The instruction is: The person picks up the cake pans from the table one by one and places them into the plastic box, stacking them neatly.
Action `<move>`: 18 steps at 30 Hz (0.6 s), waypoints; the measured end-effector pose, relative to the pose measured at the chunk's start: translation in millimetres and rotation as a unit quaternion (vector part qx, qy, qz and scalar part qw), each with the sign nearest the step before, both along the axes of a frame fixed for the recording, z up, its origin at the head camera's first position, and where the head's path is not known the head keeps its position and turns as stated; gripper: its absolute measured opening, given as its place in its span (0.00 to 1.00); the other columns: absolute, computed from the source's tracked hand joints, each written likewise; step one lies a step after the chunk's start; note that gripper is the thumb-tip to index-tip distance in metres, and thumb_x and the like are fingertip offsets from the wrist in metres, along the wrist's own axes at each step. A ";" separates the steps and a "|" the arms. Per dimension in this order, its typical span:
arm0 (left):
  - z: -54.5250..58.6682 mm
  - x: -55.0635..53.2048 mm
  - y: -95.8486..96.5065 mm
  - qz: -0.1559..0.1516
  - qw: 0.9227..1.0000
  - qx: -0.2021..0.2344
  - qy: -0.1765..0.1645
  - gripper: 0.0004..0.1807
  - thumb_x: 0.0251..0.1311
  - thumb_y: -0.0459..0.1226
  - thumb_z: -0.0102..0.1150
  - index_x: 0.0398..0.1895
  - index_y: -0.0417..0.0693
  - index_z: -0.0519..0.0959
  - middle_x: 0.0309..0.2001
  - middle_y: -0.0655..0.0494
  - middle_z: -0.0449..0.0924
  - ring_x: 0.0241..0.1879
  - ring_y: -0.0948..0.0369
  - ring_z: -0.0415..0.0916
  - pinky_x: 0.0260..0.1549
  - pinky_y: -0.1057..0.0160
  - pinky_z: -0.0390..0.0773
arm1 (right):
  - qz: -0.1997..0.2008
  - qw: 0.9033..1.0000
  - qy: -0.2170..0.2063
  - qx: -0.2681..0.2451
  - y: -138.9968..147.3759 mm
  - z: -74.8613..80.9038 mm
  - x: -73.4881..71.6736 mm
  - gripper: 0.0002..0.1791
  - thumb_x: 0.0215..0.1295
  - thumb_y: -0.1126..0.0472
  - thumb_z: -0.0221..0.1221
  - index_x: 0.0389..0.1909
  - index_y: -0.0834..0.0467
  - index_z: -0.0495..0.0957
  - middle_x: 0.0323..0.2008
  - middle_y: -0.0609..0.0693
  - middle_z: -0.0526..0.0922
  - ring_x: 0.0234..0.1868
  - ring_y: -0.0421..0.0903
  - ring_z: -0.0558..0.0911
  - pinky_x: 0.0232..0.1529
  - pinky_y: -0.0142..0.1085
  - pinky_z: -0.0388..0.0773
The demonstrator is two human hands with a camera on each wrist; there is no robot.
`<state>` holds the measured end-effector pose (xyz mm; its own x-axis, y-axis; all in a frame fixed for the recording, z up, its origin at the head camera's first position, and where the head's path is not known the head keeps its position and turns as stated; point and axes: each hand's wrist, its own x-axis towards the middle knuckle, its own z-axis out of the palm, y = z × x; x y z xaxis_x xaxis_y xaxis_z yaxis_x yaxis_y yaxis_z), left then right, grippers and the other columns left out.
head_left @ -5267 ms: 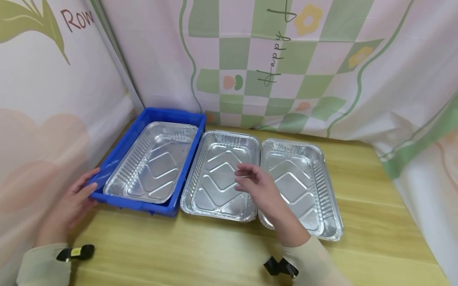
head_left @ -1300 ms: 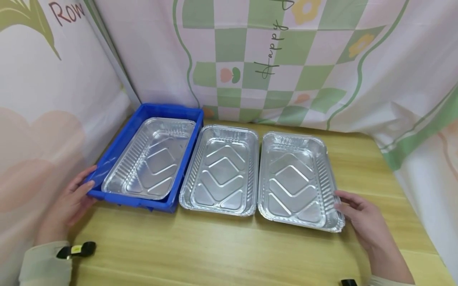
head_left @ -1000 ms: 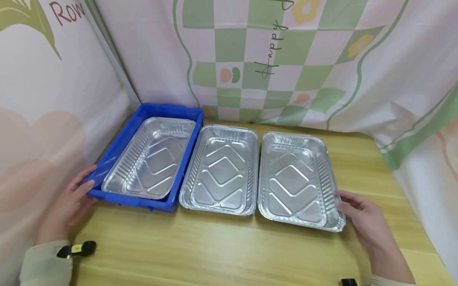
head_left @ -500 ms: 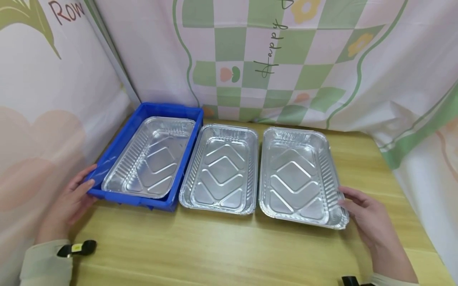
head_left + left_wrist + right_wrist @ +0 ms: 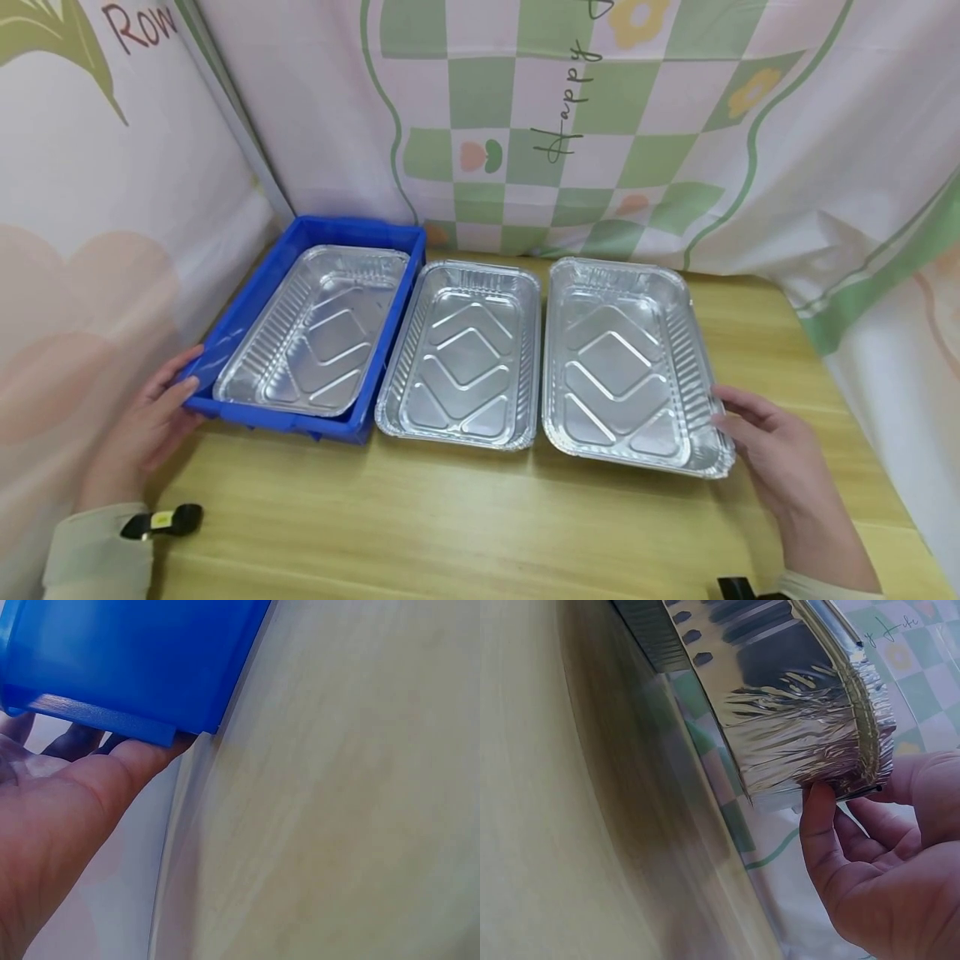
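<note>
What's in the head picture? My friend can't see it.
A right hand grips the edge of a foil tray; the left hand holds a blue bin by its corner. A second tray sits in the bin, a third tray on the wooden table beside it.

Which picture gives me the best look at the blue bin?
The head view: it shows the bin nearly whole, foil tray inside. The left wrist view shows only part of its outside; the right wrist view, none.

The left hand (image 5: 150, 421) and right hand (image 5: 772, 450) lay well apart.
Right of the left hand was the crate (image 5: 251, 304), the inner tray (image 5: 322, 337) in it; next, the middle tray (image 5: 463, 360); then the outer tray (image 5: 618, 367), at the right hand's left.
</note>
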<state>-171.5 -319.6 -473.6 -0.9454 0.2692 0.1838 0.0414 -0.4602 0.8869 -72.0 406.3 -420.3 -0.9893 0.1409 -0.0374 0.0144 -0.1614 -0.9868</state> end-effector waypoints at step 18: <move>-1.5 -2.2 -2.3 -0.006 1.000 0.009 0.002 0.26 0.75 0.25 0.33 0.73 0.49 0.64 0.57 0.50 0.69 0.47 0.57 0.79 0.41 0.62 0.82 | 0.014 0.999 0.023 -0.022 -9.8 8.2 0.6 0.20 0.63 0.81 0.55 0.50 0.60 0.82 0.42 0.52 0.85 0.38 0.45 0.84 0.37 0.32 0.82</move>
<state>-173.7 -321.9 -475.1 -0.9412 0.2777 0.1925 0.0390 -0.4768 0.8782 -71.4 396.4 -412.1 -0.9936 0.1126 0.0031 -0.0263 -0.2048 -0.9784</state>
